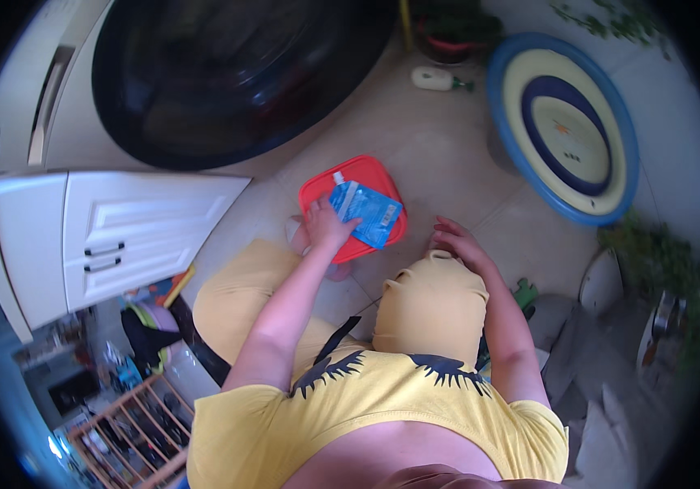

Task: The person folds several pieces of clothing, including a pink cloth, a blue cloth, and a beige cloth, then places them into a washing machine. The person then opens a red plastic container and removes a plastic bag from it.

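A red plastic lid or shallow tray point(359, 171) with rounded corners is low in front of me, between my knees. Flat across it lies a blue spouted pouch point(374, 211) with a white cap, bearing writing. My left hand point(327, 225) rests over the pouch's left edge and the red plastic, thumb spread on the pouch. Whether its fingers grip the pouch is hidden. My right hand point(461, 242) sits by my bent right knee point(432, 299), fingers slightly apart and holding nothing, to the right of the red plastic.
A large dark basin point(234, 79) fills the upper left beside white cabinets point(142, 244). Nested basins with a blue rim point(503, 91) stand upper right, near a white pump bottle point(432, 78) lying on the tiled floor point(448, 134). Plants point(655, 269) and grey fabric point(594, 348) are at right.
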Demonstrator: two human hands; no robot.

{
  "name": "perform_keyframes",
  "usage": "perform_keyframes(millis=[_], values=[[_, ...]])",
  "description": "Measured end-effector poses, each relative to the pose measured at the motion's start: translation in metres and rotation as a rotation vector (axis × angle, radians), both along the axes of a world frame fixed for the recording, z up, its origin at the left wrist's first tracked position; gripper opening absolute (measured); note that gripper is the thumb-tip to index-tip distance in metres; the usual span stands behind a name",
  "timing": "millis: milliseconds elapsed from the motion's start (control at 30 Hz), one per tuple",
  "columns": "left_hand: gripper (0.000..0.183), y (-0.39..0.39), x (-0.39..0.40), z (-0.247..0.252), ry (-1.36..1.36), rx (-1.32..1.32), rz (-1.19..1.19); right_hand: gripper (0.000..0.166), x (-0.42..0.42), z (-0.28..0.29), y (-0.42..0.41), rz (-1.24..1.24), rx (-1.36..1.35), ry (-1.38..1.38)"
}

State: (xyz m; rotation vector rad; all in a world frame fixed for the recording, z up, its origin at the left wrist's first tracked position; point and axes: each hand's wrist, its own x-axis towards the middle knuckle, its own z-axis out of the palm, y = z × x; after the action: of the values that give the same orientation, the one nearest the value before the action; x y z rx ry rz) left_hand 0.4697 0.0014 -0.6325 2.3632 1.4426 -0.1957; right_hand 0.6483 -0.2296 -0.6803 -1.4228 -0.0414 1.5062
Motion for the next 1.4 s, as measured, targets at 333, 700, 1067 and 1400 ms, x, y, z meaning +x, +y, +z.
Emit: perform_keyframes(millis=[333,700,1067,1400], values=[[0.025,0.026,0.008,0.002,-0.534,-0.118,-0.188,0.045,0.000,0.055,-0.099,-0.521,0.093,-0.572],[0.016,-0.180,0.153,0.235,-0.825,-0.075,-1.325,0.026,-0.011,0.211,-0.129,-0.556,0.133,-1.544],[0.030,-0.223,0.124,0.177,-0.292,-0.224,-1.513,0.020,-0.052,0.151,-0.358,-1.647,-0.498,-1.239],[0.030,-0.219,0.132,0.170,-0.313,-0.339,-1.381,0.018,-0.035,0.075,-0.424,-1.395,-1.195,-1.448]])
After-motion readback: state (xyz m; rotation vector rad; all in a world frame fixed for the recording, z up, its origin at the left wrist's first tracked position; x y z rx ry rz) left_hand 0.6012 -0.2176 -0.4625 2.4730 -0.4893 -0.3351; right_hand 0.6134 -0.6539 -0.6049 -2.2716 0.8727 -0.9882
